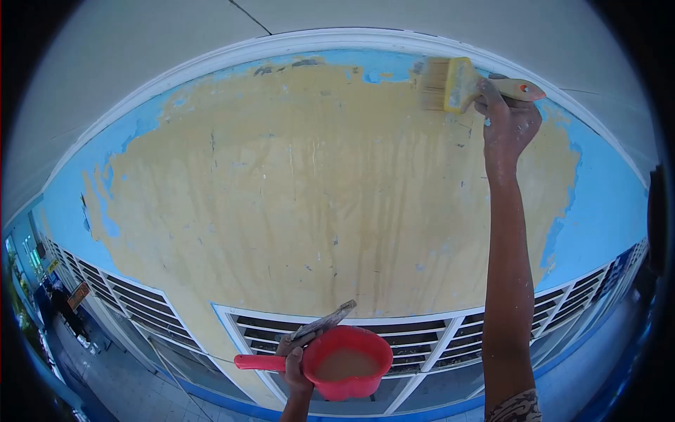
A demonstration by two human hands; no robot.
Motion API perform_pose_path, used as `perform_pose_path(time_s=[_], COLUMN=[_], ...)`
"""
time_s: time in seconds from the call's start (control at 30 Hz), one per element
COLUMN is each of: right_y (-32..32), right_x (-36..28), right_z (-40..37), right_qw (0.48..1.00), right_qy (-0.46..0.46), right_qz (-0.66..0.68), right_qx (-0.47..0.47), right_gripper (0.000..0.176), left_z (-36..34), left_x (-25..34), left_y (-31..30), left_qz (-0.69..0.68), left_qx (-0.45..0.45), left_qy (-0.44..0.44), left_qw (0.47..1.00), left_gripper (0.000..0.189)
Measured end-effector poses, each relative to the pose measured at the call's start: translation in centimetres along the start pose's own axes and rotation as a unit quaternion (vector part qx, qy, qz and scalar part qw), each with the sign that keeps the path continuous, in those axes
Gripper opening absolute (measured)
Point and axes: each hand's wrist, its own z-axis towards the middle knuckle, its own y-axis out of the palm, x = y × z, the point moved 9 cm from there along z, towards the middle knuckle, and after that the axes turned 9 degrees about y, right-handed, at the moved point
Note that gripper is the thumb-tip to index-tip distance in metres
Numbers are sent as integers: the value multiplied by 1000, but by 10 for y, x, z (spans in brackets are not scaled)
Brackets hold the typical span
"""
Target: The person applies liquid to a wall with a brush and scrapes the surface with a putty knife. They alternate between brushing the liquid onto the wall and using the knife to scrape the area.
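My right hand (508,116) is raised at the upper right, closed round the handle of a wide paintbrush (460,84) with a yellow ferrule. Its bristles point left and meet the tan patch of wall (316,183) just below the blue paint (390,63). Low in the middle, my left hand (297,366) holds a red dipper (348,390) by its rim and handle, with murky liquid inside. A worn, flat tool (323,322) is also in that hand, slanting up to the right above the dipper.
White-framed louvred windows (422,366) run below the wall patch. A white moulding (351,34) curves along the ceiling (380,14). At the lower left, a thin pole (169,369) slants over the tiled floor (130,380), near dark objects and a brown sign (78,296).
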Motion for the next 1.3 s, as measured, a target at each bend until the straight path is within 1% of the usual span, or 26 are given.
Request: perform_pose_path(time_s=[0.03, 0.07, 0.13, 0.2, 0.27, 0.3, 0.37, 0.43, 0.47, 0.53, 0.57, 0.63, 0.7, 0.73, 0.77, 0.87, 0.93, 1.0, 1.03, 1.07, 1.1, 1.17, 1.2, 1.23, 1.27, 1.3], right_y=[-14, -13, -18, 27, 91, 122, 169, 200, 202, 201, 195, 162, 117, 93, 57, -62, -141, -217, -250, -261, -270, -242, -224, -196, -157, -119], right_x=[-12, -16, -50, -67, -68, -66, -75, -86, -94, -98, -96, -69, -27, -7, 3, 15, 20, 28, 28, 15, 0, -9, -1, 4, 7, 6], right_z=[0, -2, -29, -53, -86, -104, -140, -160, -159, -141, -133, -87, -44, -18, 1, 50, 82, 116, 124, 122, 117, 103, 101, 91, 76, 50], right_qw=[998, 998, 954, 906, 858, 851, 873, 896, 894, 947, 947, 979, 992, 987, 986, 997, 1000, 993, 978, 937, 872, 821, 831, 840, 828, 806], right_qy=[-24, -23, -159, -272, -353, -387, -386, -371, -370, -257, -258, -135, -60, -25, 17, 30, -1, -51, -66, -78, -88, -89, -138, -150, -192, -306], right_qz=[-40, -39, -210, -296, -358, -344, -298, -233, -240, -101, -108, -121, 48, 57, 84, 52, 27, -64, -126, -264, -395, -483, -477, -476, -499, -488], right_qx=[41, 37, 142, 129, 102, 81, 3, -76, -76, -161, -160, -98, -104, -148, -140, -44, 5, 86, 153, 216, 275, 291, 249, 213, 170, 135], right_gripper=[24, 24, 14, 15, 12, 14, 20, 18, 18, 7, 7, 10, 16, 19, 20, 25, 28, 26, 26, 26, 26, 25, 24, 23, 19, 17], left_z=[6, 12, 34, 50, 72, 80, 92, 102, 106, 116, 121, 131, 138, 142, 145, 149, 149, 148, 148, 148, 146, 142, 142, 141, 141, 141], left_x=[1, 2, 11, 14, 30, 31, 36, 43, 40, 34, 34, 33, 39, 41, 41, 38, 37, 36, 34, 30, 29, 32, 32, 32, 31, 31], left_y=[1, 1, -14, -9, -2, 1, 4, 16, 18, 21, 26, 37, 46, 49, 52, 53, 52, 49, 46, 42, 43, 46, 49, 53, 57, 62], left_qz=[-12, -25, -12, -16, 0, -2, 20, 18, -7, -47, -51, -115, -96, -104, -112, -137, -161, -168, -173, -168, -171, -171, -164, -167, -179, -190], left_qx=[18, 36, 29, 37, 51, 48, 57, 43, 54, 54, 51, 53, 50, 49, 48, 33, 31, 33, 40, 42, 40, 47, 44, 40, 36, 32], left_qy=[-6, -11, -6, -1, 45, 44, 64, 64, 47, 32, 28, -2, -12, -16, -20, -26, -36, -39, -43, -35, -38, -42, -34, -36, -40, -44], left_qw=[1000, 999, 999, 999, 998, 998, 996, 997, 997, 997, 997, 992, 994, 993, 992, 990, 986, 984, 983, 984, 984, 983, 985, 985, 982, 980], left_gripper=[50, 49, 49, 49, 50, 50, 51, 51, 51, 51, 51, 52, 53, 54, 54, 52, 48, 48, 47, 47, 47, 47, 48, 48, 48, 48])
